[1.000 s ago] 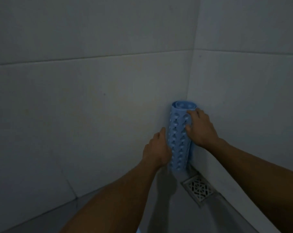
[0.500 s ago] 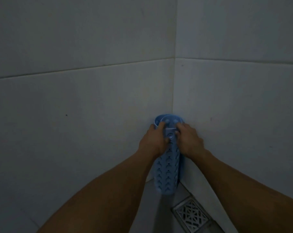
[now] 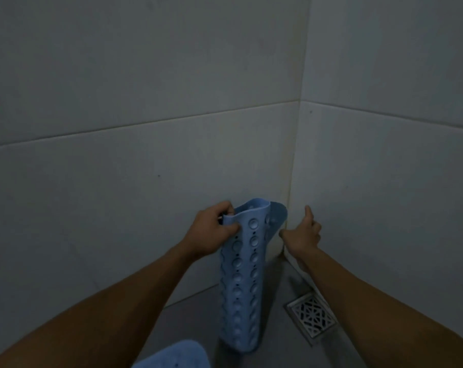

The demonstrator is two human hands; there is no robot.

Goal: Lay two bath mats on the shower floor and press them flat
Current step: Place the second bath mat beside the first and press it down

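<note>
The left hand [image 3: 211, 231] grips the top edge of the rolled blue mat [image 3: 241, 277], fingers curled round the loosened flap, and the roll stands upright on the shower floor [image 3: 275, 338] just out from the corner of the tiled walls [image 3: 145, 195]. The right hand [image 3: 303, 232] is off the mat, just beside it near the corner, holding nothing, thumb up and fingers loosely bent. Behind the roll a second curl of blue shows [image 3: 278, 216]; whether it is the same mat's inner turn or another piece cannot be told. At the bottom edge of the view lies a patch of a second mat [image 3: 172, 354], partly cut off. The drain grate [image 3: 311, 314] sits to the right of the roll. This looks like the unrolling step, still early: no mat can be seen lying flat in full. Next, by the look of it, the roll needs tipping down and opening across the floor, clear of the drain, with the free hand taking the other edge.
</note>
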